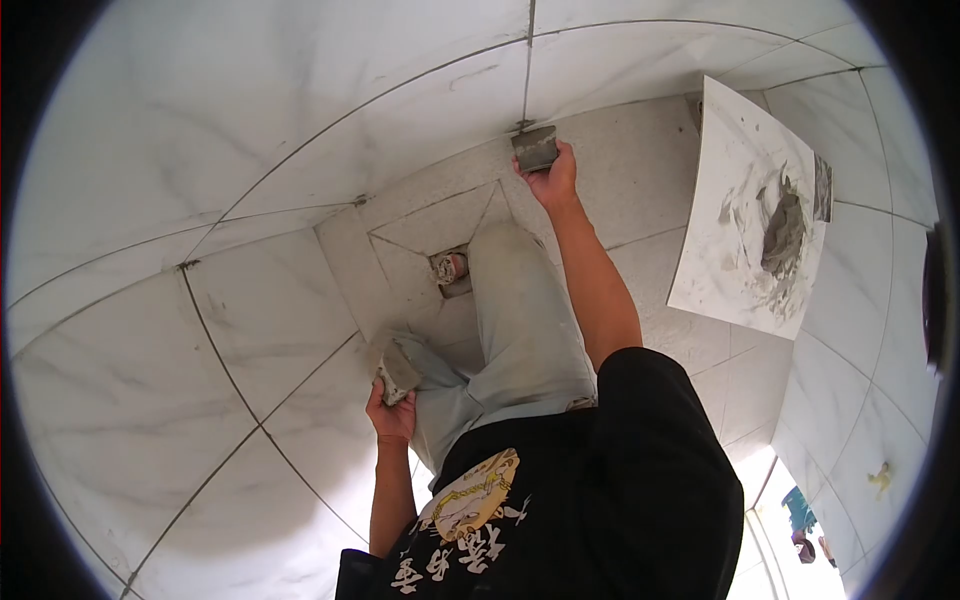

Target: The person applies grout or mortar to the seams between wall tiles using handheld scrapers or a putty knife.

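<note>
My right hand (553, 180) is closed around a dark grey rectangular block or pad (535, 148), held at the foot of the wall beside a vertical tile joint. At lower left, my left hand (392, 412) grips a rough grey piece (399, 374) with a crumbly edge, close to my knee. What exactly either piece is, I cannot tell. Between the hands, a square opening in the floor holds a round pipe-like item (450, 268) with something reddish in it.
A white board (735, 200) with a heap of wet grey mortar (784, 235) lies at the right. Marbled tiles cover the walls (280, 80) around me. Beige floor tiles (640, 160) run along the wall base. Bright light shows at lower right.
</note>
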`<action>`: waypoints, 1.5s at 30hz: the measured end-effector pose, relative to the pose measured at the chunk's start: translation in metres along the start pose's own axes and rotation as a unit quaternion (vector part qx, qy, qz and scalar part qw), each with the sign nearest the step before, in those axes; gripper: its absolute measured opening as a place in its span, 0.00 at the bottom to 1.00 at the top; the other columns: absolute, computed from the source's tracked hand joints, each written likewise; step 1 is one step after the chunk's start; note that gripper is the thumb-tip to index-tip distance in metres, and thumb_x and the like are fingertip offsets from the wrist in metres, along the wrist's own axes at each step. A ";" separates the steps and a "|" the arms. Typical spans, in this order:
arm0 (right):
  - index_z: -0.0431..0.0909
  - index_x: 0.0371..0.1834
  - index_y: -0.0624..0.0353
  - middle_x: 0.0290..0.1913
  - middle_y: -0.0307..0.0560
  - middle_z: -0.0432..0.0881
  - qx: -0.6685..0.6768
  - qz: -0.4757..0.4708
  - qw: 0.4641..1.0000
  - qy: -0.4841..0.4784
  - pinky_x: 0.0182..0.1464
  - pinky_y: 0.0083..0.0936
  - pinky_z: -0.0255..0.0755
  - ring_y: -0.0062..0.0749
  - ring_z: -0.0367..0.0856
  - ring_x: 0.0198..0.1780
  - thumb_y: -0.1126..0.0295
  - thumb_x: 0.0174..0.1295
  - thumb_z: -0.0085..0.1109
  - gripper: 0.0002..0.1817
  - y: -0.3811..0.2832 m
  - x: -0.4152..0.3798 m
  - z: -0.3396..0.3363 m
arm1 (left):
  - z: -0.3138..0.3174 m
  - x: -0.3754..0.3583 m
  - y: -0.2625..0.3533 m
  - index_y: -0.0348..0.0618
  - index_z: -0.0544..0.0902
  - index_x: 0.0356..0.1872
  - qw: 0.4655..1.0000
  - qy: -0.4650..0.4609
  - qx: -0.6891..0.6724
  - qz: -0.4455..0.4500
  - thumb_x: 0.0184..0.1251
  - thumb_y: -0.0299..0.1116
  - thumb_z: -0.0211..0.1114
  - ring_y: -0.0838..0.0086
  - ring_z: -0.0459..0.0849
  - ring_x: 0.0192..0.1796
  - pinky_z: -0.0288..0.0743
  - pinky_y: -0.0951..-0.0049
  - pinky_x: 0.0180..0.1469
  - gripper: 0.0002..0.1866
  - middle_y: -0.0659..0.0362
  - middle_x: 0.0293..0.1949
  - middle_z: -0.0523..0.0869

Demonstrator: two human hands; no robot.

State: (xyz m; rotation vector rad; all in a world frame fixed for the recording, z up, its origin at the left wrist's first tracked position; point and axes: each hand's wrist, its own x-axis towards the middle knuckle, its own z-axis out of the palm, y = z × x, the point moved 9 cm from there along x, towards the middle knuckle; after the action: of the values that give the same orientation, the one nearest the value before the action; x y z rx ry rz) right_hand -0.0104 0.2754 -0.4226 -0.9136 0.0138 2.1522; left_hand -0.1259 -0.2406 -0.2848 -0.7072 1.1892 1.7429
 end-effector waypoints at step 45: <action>0.75 0.49 0.55 0.49 0.47 0.81 -0.002 -0.098 0.995 0.015 0.51 0.53 0.72 0.45 0.78 0.49 0.61 0.64 0.51 0.14 -0.027 -0.016 -0.008 | -0.007 0.009 0.000 0.47 0.79 0.57 0.999 -0.023 -0.037 -0.002 0.70 0.39 0.61 0.69 0.84 0.54 0.80 0.65 0.47 0.17 0.63 0.54 0.85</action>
State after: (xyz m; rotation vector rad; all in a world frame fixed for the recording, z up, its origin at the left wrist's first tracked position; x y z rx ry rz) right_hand 0.0196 0.2814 -0.4116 -0.9100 -0.0637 1.9575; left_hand -0.1305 -0.2443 -0.2952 -0.7091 1.0957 1.7982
